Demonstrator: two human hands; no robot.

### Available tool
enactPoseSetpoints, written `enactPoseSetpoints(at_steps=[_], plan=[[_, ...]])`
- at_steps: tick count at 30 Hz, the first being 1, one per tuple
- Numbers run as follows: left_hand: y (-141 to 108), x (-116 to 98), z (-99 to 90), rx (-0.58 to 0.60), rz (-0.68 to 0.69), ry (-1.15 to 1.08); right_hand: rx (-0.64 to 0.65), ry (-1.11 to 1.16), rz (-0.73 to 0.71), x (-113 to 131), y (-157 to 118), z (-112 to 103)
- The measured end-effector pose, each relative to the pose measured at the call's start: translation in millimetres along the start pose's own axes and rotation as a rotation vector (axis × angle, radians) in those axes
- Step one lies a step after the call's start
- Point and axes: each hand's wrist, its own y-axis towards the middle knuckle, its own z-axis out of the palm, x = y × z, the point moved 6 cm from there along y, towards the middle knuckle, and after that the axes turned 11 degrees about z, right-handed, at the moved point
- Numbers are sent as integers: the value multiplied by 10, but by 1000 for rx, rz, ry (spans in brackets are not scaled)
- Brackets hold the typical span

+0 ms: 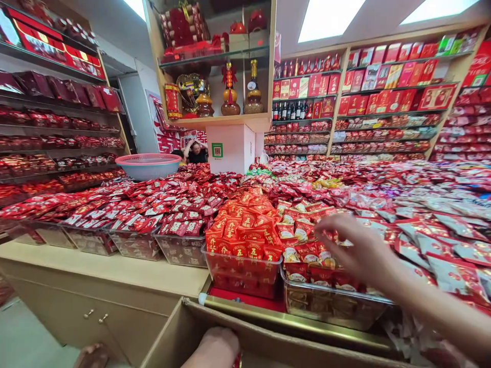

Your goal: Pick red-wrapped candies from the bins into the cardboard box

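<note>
My right hand [355, 245] is over a clear plastic bin [333, 301] of small red-and-gold wrapped packets [305, 255]. Its fingers are bent and apart, slightly blurred, and I see nothing between them. Down inside an open cardboard box [253, 329] at the bottom is my left hand [218, 343]. The back of it shows, but its fingers are hidden. A sliver of something red [238, 361] shows beside it. Left of the packet bin stands another clear bin [245, 278], heaped with bright orange-red packets [249, 230] with gold lettering.
More clear bins [134, 244] of red packets line the counter [153, 271] leftward. White-and-red packets [448, 266] spread to the right. Pink and blue baskets [149, 166] stand behind. A pillar [228, 148] carries a display cabinet. A person [197, 152] is in the background.
</note>
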Motion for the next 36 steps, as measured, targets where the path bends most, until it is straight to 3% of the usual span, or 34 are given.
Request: enactPoseSetpoints(at_steps=[2,5,9,12,15,18,22,26,29,31,34,36], plan=[[-42,-231,-95,12,91,-83,374,141,-1,335,-413,277],[-105,-649,-254,-29,188,-261,619,261,205,511,-927,628],[-146,-1055,-510,-227,215,-639,623,600,520,375,-1202,920],[-148,-1118,-570,-323,194,-904,601,897,704,239,-1231,1028],[-147,-1087,-526,-384,187,-1091,527,1070,794,180,-1183,1011],[-147,-1125,-438,-345,244,-1256,435,1123,802,169,-1134,938],[-160,-1197,-293,-187,270,-1170,415,1163,843,147,-1166,958],[-163,-1115,-259,-227,267,-1060,367,1012,753,122,-1182,957],[-170,-992,-290,-341,187,-1114,214,755,493,201,-1131,783],[-181,-958,-291,-346,125,-1296,146,596,258,347,-1115,650],[-209,-1016,-353,-327,157,-1522,183,518,4,560,-1145,564],[-243,-1046,-460,-418,249,-1472,218,557,-12,603,-1160,564]])
